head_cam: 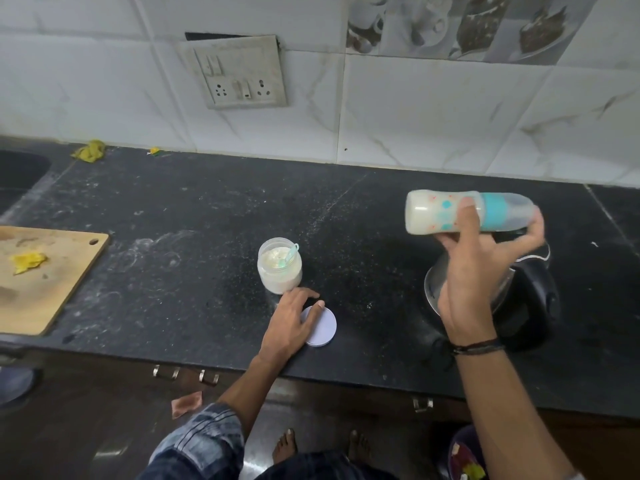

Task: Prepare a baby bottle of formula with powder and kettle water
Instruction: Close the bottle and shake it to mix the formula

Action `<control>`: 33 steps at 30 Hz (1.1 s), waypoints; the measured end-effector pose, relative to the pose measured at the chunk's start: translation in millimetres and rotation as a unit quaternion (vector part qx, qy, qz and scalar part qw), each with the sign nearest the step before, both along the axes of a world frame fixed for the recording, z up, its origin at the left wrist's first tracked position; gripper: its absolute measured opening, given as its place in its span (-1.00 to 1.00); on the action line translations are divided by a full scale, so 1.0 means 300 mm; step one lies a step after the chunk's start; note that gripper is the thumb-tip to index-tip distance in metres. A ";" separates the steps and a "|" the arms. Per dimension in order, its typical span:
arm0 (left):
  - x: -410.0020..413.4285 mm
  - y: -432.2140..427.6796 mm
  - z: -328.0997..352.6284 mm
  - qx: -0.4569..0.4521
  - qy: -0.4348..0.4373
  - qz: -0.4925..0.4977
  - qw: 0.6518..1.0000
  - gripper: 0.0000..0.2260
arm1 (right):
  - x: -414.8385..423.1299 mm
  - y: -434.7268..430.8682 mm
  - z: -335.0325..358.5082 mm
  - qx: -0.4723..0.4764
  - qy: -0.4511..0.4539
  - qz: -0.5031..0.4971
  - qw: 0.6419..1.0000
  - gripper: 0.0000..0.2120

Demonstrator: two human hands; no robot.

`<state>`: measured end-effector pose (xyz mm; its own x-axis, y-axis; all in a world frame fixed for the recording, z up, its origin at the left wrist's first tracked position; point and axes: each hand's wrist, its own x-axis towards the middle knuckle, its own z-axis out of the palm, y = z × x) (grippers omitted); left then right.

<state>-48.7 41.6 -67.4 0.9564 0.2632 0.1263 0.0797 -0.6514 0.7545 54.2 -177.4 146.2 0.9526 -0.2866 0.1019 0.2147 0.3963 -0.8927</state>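
The right hand (485, 271) has its fingers wrapped round the capped, milky baby bottle (467, 213), held sideways above the kettle (519, 299), likely to mix it, while the left hand (294, 320) rests flat-fingered on the jar lid (323, 329) on the desk (173, 209).

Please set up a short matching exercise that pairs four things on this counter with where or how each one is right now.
Things:
1. baby bottle
2. powder jar
3. white lid
4. cutting board

States:
A. flat on the counter, under the left hand
B. at the left edge, with a yellow scrap on it
C. held sideways in the right hand, milky inside
D. upright and open, scoop inside

Pairs: 1-C, 2-D, 3-A, 4-B
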 end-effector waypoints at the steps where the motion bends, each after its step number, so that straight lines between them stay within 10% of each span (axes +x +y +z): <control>1: -0.003 0.001 -0.001 0.001 0.001 -0.001 1.000 -0.79 | 0.000 0.005 -0.002 -0.035 0.016 0.027 0.999 -0.26; 33: -0.001 0.001 -0.011 -0.003 -0.002 0.000 1.000 -0.71 | -0.006 -0.041 0.005 -0.006 -0.001 -0.005 1.000 -0.28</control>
